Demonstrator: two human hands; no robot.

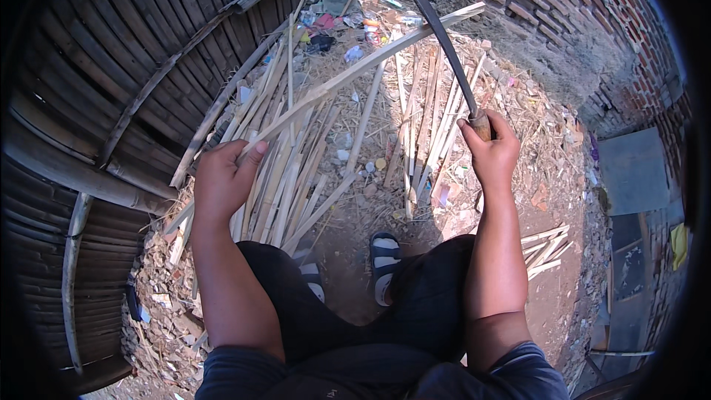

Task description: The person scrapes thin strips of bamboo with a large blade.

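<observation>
My left hand point(225, 180) is closed round the near end of a long pale bamboo strip point(355, 68), which slants up and away to the right. In my right hand point(490, 150) is the wooden handle of a machete point(446, 43), its long dark blade pointing up and tilting left. The blade crosses the strip near the strip's far end; whether they touch I cannot tell. Several split bamboo strips point(285, 178) lie in a pile below and beside my left hand. More strips point(433, 130) rest on the ground left of my right hand.
A bamboo-slat wall point(133, 67) stands on the left, a brick wall point(548, 0) at the back right. Coloured litter point(370, 28) lies at the back. Short sticks point(546, 248) lie right of my knee. A grey panel point(634, 170) stands at the right. My sandalled feet point(385, 259) are below.
</observation>
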